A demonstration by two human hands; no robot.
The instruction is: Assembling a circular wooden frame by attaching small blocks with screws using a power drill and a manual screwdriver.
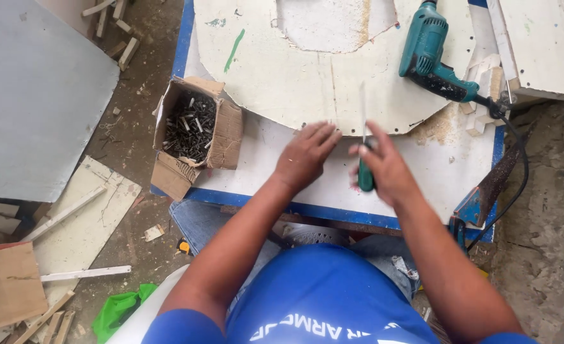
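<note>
Screws in cardboard box [196,127] left, teal drill [430,54] top right on surface [447,172]. Screwdriver [364,143] upright, tip on rounded white board [333,76], gripped by right hand [387,169]. Left hand [304,156] flat, open beside.

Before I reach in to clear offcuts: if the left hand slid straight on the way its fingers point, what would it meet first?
Probably the curved edge of the rounded white board just beyond the left hand; its fingertips already seem almost there, though depth is unclear.

drill [426,48]: glossy teal plastic | box [225,130]: matt cardboard | board [307,76]: chalky white
</note>
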